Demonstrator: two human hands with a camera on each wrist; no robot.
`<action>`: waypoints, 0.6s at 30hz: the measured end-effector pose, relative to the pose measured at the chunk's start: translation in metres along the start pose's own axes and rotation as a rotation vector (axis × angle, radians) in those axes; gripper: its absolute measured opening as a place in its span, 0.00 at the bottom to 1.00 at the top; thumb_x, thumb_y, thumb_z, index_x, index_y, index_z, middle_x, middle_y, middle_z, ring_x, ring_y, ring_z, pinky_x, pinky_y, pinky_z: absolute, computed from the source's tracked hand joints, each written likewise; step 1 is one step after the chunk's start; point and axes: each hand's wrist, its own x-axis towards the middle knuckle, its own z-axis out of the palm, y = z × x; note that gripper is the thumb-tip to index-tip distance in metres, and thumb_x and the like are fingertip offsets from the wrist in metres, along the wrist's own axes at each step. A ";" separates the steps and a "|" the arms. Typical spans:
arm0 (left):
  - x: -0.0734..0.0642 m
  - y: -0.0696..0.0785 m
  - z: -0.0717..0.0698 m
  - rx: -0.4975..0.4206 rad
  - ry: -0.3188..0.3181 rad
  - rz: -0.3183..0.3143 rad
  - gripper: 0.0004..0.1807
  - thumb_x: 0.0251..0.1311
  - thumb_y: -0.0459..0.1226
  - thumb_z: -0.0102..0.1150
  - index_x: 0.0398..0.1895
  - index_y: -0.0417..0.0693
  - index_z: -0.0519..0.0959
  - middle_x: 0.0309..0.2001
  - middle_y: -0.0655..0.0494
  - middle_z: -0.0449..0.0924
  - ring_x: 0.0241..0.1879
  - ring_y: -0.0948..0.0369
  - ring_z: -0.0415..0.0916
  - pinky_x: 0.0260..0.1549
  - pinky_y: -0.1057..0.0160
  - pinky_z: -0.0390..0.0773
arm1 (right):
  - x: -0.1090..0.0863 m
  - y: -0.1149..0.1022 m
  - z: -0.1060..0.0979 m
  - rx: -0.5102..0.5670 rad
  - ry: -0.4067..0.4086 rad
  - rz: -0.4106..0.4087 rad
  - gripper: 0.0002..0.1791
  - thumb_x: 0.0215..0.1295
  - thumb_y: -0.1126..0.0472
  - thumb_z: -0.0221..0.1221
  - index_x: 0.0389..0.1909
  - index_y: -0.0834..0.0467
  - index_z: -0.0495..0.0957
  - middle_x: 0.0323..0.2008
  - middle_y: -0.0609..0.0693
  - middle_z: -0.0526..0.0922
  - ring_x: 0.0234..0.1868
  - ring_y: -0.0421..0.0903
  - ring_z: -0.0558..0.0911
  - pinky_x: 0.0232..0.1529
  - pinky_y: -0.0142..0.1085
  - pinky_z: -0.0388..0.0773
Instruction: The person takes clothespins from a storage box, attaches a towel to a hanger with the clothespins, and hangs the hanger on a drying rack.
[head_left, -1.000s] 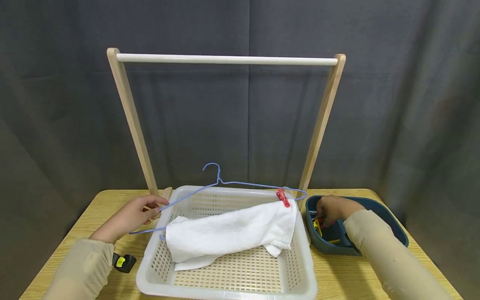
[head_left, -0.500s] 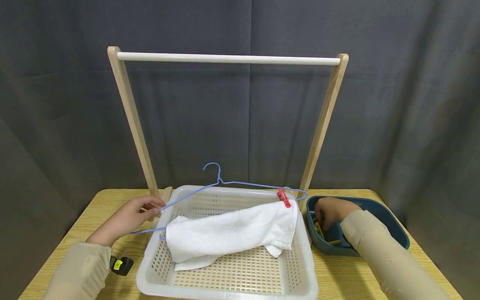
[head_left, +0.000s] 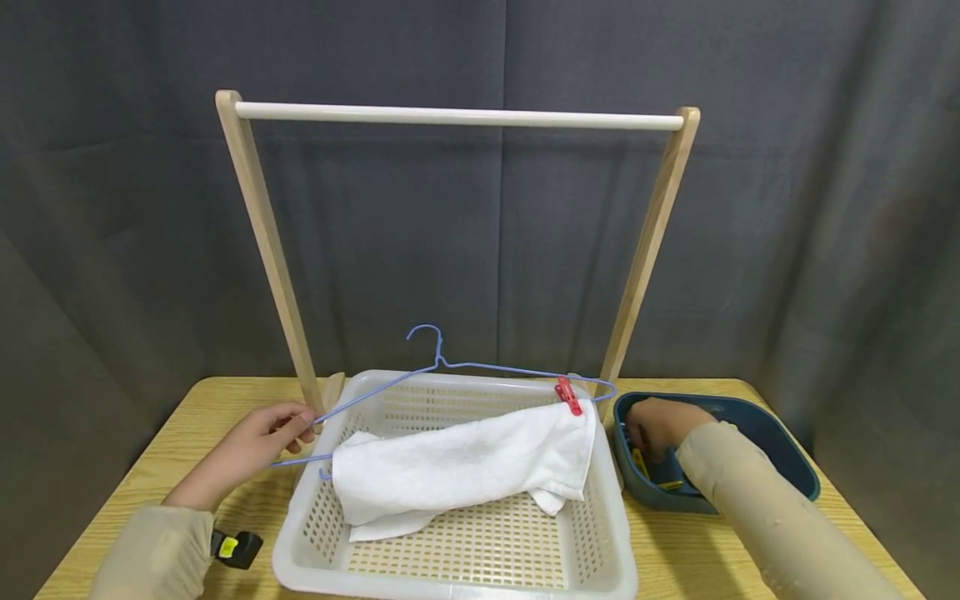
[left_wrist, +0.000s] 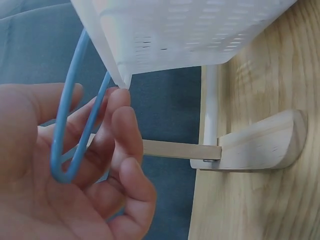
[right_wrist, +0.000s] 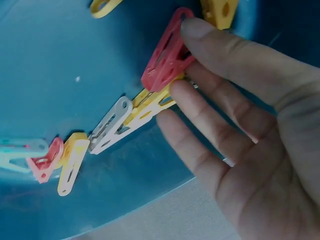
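Note:
My left hand (head_left: 262, 446) pinches the left end of a blue wire hanger (head_left: 495, 367), whose bent tip crosses the palm in the left wrist view. A white towel (head_left: 457, 471) is draped over the hanger's lower bar, above the white basket (head_left: 450, 591). One red clothespin (head_left: 568, 396) clips the towel's right end to the hanger. Inside a dark blue tub (head_left: 780, 454), my right hand (right_wrist: 250, 130) pinches another red clothespin (right_wrist: 167, 52) between thumb and fingers. Yellow clothespins (right_wrist: 150, 105) and a white clothespin (right_wrist: 110, 122) lie close to its fingertips.
Behind the basket stands a wooden rack with a white rail (head_left: 457, 115). More clothespins, including a pale blue clothespin (right_wrist: 22, 150), lie along the tub's side. A black device (head_left: 238, 550) with a yellow label sits beside my left sleeve. Wood-grain tabletop (head_left: 225, 400) lies underneath.
My left hand has shifted slightly left and down along the hanger's end, its fingers drawn closer together. The right hand has moved slightly left inside the tub. Towel and hanger look the same.

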 end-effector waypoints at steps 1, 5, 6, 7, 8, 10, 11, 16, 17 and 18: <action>-0.001 0.000 0.000 -0.002 0.005 -0.001 0.16 0.79 0.37 0.48 0.51 0.30 0.78 0.37 0.50 0.79 0.37 0.54 0.78 0.39 0.57 0.81 | 0.000 0.000 0.000 -0.013 0.001 -0.010 0.16 0.45 0.78 0.74 0.25 0.56 0.80 0.26 0.45 0.78 0.27 0.42 0.75 0.30 0.36 0.78; -0.004 -0.001 0.002 -0.037 0.022 -0.004 0.16 0.79 0.36 0.48 0.53 0.28 0.77 0.37 0.48 0.79 0.37 0.54 0.79 0.37 0.62 0.82 | 0.000 0.002 0.001 -0.051 0.009 -0.049 0.17 0.44 0.76 0.76 0.26 0.56 0.79 0.26 0.44 0.78 0.27 0.40 0.75 0.30 0.34 0.78; -0.005 -0.002 0.003 -0.049 0.026 -0.011 0.17 0.79 0.37 0.48 0.53 0.28 0.77 0.37 0.48 0.79 0.36 0.55 0.79 0.37 0.62 0.82 | 0.000 0.002 0.002 -0.056 0.013 -0.056 0.17 0.43 0.76 0.77 0.26 0.56 0.80 0.26 0.44 0.78 0.27 0.40 0.75 0.30 0.34 0.78; -0.006 -0.002 0.003 -0.062 0.030 -0.019 0.17 0.79 0.37 0.48 0.54 0.28 0.76 0.37 0.48 0.79 0.36 0.56 0.79 0.36 0.63 0.81 | 0.000 0.002 0.002 -0.055 0.015 -0.060 0.18 0.43 0.76 0.77 0.26 0.56 0.80 0.26 0.44 0.79 0.28 0.39 0.75 0.30 0.34 0.78; -0.007 -0.003 0.004 -0.083 0.034 -0.030 0.18 0.79 0.37 0.48 0.55 0.27 0.75 0.37 0.48 0.79 0.36 0.57 0.79 0.36 0.64 0.81 | 0.000 0.002 0.002 -0.054 0.018 -0.068 0.18 0.42 0.76 0.77 0.26 0.56 0.80 0.26 0.44 0.79 0.27 0.39 0.75 0.29 0.34 0.78; -0.009 -0.004 0.005 -0.133 0.050 -0.063 0.20 0.79 0.37 0.49 0.59 0.26 0.73 0.38 0.48 0.80 0.35 0.60 0.78 0.34 0.64 0.81 | 0.000 0.003 0.003 -0.050 0.020 -0.075 0.18 0.42 0.76 0.77 0.26 0.56 0.80 0.26 0.44 0.79 0.27 0.39 0.74 0.29 0.34 0.77; -0.011 -0.005 0.007 -0.160 0.059 -0.083 0.21 0.79 0.38 0.49 0.60 0.26 0.72 0.38 0.49 0.80 0.35 0.61 0.78 0.33 0.63 0.81 | 0.000 0.002 0.003 -0.046 0.018 -0.071 0.18 0.42 0.76 0.77 0.26 0.56 0.80 0.26 0.44 0.78 0.27 0.39 0.74 0.29 0.34 0.77; -0.017 -0.009 0.016 -0.376 0.077 -0.183 0.23 0.78 0.40 0.50 0.63 0.28 0.68 0.42 0.52 0.77 0.39 0.64 0.79 0.38 0.64 0.83 | 0.002 0.002 0.004 -0.051 -0.001 -0.050 0.17 0.44 0.76 0.76 0.26 0.55 0.80 0.27 0.44 0.78 0.28 0.40 0.74 0.30 0.35 0.78; -0.019 -0.010 0.018 -0.424 0.075 -0.201 0.22 0.77 0.40 0.50 0.62 0.30 0.68 0.42 0.53 0.77 0.40 0.64 0.79 0.40 0.64 0.83 | 0.002 0.002 0.004 -0.051 -0.006 -0.042 0.17 0.44 0.76 0.76 0.26 0.55 0.80 0.27 0.44 0.78 0.28 0.40 0.74 0.31 0.35 0.78; -0.020 -0.011 0.020 -0.472 0.074 -0.218 0.20 0.77 0.40 0.50 0.62 0.32 0.69 0.42 0.54 0.77 0.40 0.64 0.80 0.41 0.64 0.83 | 0.002 0.002 0.004 -0.052 -0.009 -0.037 0.17 0.45 0.75 0.76 0.27 0.55 0.80 0.27 0.44 0.78 0.28 0.40 0.75 0.31 0.35 0.78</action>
